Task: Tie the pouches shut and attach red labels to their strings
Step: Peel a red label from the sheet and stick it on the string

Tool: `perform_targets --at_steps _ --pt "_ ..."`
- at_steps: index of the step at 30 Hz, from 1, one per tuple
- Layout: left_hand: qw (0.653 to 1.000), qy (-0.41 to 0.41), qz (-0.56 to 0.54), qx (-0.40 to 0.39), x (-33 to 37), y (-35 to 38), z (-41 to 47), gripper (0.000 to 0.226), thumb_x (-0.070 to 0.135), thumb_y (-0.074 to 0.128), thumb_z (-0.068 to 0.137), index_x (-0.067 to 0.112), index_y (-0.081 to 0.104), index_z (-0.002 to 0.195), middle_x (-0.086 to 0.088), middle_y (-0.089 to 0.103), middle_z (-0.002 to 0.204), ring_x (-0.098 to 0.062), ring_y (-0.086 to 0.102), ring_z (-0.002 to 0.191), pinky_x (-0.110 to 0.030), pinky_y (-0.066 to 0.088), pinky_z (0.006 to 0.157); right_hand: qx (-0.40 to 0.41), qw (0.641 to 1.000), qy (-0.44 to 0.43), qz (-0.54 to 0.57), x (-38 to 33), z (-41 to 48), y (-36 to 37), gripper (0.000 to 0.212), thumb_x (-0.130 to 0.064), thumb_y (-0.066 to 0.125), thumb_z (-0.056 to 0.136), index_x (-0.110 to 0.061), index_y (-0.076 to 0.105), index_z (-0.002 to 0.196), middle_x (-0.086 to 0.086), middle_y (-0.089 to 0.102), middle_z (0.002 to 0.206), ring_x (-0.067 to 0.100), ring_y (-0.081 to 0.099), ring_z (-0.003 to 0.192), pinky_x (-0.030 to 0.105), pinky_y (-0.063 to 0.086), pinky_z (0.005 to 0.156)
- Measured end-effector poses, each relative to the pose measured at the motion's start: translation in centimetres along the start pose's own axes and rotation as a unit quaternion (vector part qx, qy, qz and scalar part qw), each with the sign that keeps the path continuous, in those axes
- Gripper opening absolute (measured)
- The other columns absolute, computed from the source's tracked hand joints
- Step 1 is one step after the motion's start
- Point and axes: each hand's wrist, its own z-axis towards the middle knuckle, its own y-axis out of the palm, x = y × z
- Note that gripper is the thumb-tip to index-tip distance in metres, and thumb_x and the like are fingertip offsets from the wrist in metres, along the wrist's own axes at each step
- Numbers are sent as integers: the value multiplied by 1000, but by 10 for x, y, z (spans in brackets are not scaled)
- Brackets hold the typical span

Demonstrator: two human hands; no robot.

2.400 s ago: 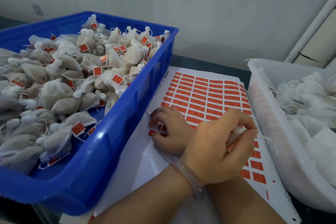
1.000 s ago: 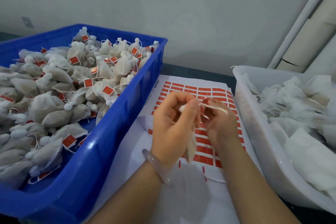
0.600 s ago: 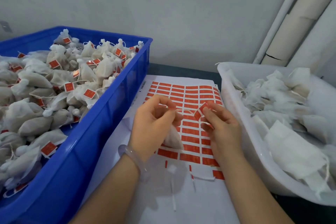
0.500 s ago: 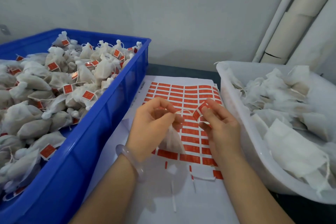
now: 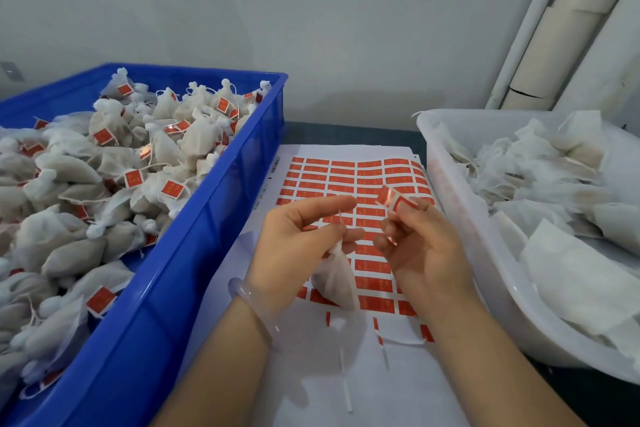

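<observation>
Nearest, the left hand [image 5: 298,243] pinches the string [image 5: 340,218] of a small pouch [image 5: 335,282], which hangs under its fingers above the label sheet [image 5: 408,388]. Just right of it, the right hand [image 5: 420,248] pinches a peeled red label [image 5: 393,199]. Farther left, a blue crate [image 5: 194,253] holds labelled pouches [image 5: 104,184]. On the right, a white tub [image 5: 460,225] holds untied pouches [image 5: 554,184].

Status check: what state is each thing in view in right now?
pouch: hanging, neck gathered, string sticking up.
left hand: grips pouch neck.
red label: peeled off, held in the air.
right hand: pinches red label.
label sheet: flat, near rows stripped.
blue bin: heaped with labelled pouches.
white bin: holds unlabelled pouches.
</observation>
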Motion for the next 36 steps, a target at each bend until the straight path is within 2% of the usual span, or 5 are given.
perform_targets --at_steps 2,7,23,29,36 --pt "1000 15 0 -9 -1 0 0 45 -5 60 84 38 69 88 16 72 91 -7 71 76 -14 52 57 -37 999 0 -26 2 -3 3 29 -9 57 85 -23 71 64 1 62 61 11 58 54 26 54 55" --pt "998 39 18 -52 -1 -1 -1 51 -6 62 82 41 67 101 22 68 105 -10 69 93 -18 56 69 -77 992 -1 -96 4 -7 7 4 -27 68 61 -24 69 64 1 66 66 18 65 61 38 58 71" --pt "991 42 17 -126 -1 2 -5 53 -13 62 79 33 66 103 14 71 99 -14 72 78 -19 55 60 -39 979 -29 -197 3 -6 7 9 -10 65 83 -18 68 78 -8 64 61 8 60 57 36 56 64" --pt "991 42 21 -125 -1 2 -5 55 -13 62 78 35 65 105 13 67 109 -15 72 79 -22 56 63 -19 980 -32 -196 1 -5 5 6 -14 66 83 -18 69 81 5 67 74 29 61 71 49 57 76" --pt "991 48 20 -124 -1 2 -5 54 -14 62 78 34 65 103 16 69 102 -16 72 79 -22 56 62 -26 978 -22 -207 3 -6 7 6 -14 66 82 -19 70 81 -3 67 68 14 62 63 37 58 68"
